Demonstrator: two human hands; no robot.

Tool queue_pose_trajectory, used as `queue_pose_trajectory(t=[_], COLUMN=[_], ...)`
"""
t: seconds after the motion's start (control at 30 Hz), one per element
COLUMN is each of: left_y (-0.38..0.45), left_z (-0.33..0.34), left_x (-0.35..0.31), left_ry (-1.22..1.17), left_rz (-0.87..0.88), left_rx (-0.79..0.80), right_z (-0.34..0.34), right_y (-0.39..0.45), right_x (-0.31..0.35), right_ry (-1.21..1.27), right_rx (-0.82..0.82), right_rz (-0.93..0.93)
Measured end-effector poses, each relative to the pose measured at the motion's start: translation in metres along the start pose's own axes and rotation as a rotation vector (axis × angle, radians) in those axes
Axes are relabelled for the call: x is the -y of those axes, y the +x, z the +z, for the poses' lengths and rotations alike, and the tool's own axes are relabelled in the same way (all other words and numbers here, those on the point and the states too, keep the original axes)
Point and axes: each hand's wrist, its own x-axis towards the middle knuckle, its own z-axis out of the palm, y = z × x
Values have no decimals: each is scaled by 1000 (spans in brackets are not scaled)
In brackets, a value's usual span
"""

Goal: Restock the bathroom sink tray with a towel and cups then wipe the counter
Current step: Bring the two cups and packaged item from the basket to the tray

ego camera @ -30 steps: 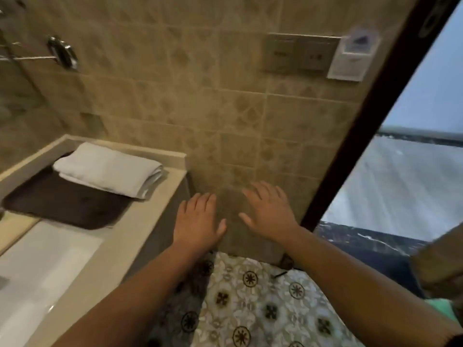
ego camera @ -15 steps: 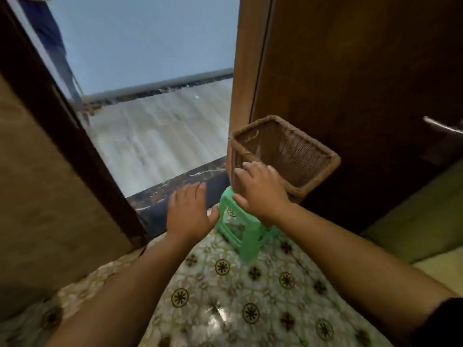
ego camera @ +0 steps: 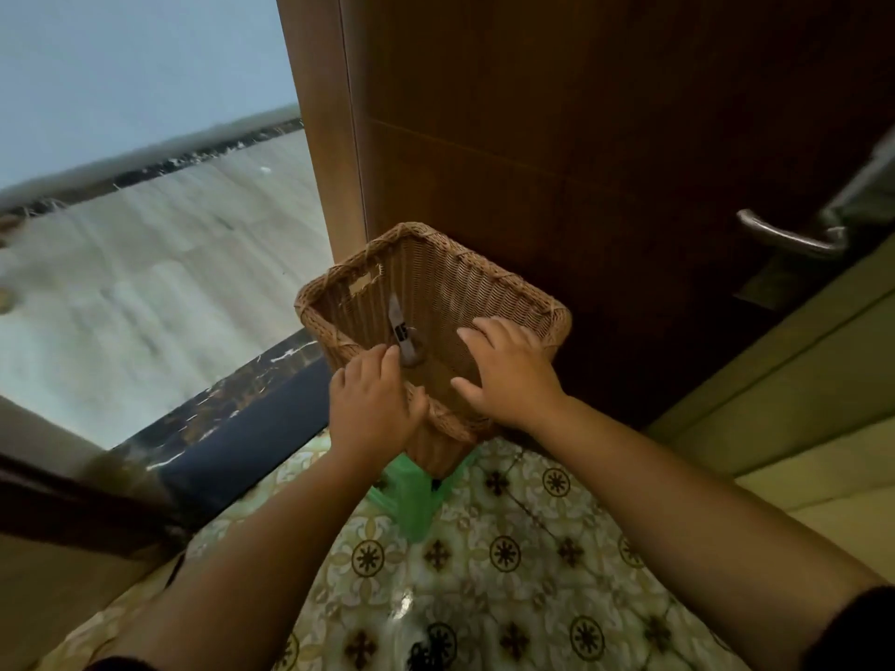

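Beside the dark wooden door (ego camera: 605,138), a woven wicker basket (ego camera: 465,278) sits on a green stool (ego camera: 411,491) above the patterned floor tiles (ego camera: 484,573). From the head view, the left hand (ego camera: 373,404) rests on the basket's near rim, fingers curled over it, apparently gripping — the right hand (ego camera: 508,370) hovers over the opening, fingers spread and holding nothing. Inside the basket, just beyond the left fingertips, lies a small grey item (ego camera: 402,331) — too blurred to identify. No towel or cups are visible.
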Motion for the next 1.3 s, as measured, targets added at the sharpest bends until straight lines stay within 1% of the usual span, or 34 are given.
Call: queue_pose_trajectory(t=[0.13,0.23,0.37,0.43,0.57,0.63,0.73,0.83,0.9,0.93,1.07,1.2,1.3], left_y=[45,68,95,110,143,158,176,187,193,196,198,195,196], left_z=[24,43,72,89,134,155,186,229,261,278,329,356,361], left_x=[0,4,7,1,-24,-29,-18,2,14,20,37,55,63], left_ry=[-44,-48,-45,-41,-132,-229,-369,-329,-356,-375,-410,-465,-475], left_rz=[-78,-155,-295,-394,-628,-816,-1132,-1342,-1482,-1514,-1512,-1518,-1490], left_rx=[18,24,21,20,15,24,0,-23,-54,-71,-126,-196,-223], right_z=[26,49,86,112,167,191,230,278,314,331,387,420,426], right_y=[46,83,135,161,207,223,240,254,262,265,261,261,261], right_x=[-25,-37,-57,-68,-88,-96,-101,-99,-99,-100,-96,-90,-85], right_ry=[41,71,147,186,220,241,282,336,383,420,600,636,646], right_rx=[53,92,163,203,340,413,479,556,563,556,601,655,639], right_rz=[-23,-93,-175,-210,-232,-235,-221,-161,-128,-116,-45,17,43])
